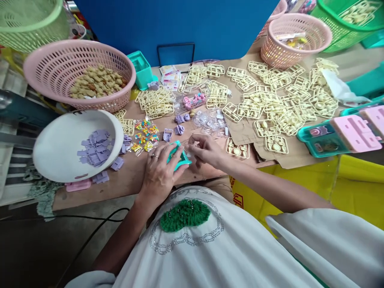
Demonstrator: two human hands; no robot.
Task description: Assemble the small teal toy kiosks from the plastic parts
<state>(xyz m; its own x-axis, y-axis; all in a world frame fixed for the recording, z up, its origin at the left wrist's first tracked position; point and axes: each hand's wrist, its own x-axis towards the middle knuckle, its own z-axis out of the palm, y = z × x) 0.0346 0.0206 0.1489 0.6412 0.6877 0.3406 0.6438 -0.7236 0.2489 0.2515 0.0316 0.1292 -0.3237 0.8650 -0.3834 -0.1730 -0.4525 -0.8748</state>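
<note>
My left hand [159, 172] is wrapped over a small teal plastic box [181, 161] near the table's front edge and holds it tilted. Just right of the box, my right hand [207, 151] has its fingertips pinched together; whatever is between them is too small to make out. Beyond the hands lie small purple plastic parts [179, 129] and a clear plastic bag with clear pieces [211, 121]. Left of the box are little bags of colourful tiny pieces [145, 134]. A cream parts frame [238, 149] rests right of my right hand.
At left stand a white bowl [51, 148] of purple pieces and a pink basket [39, 66] of tan pieces. Many cream frames [270, 100] cover the right side. Teal-and-pink cases [357, 134] sit far right. A blue panel [180, 28] blocks the back.
</note>
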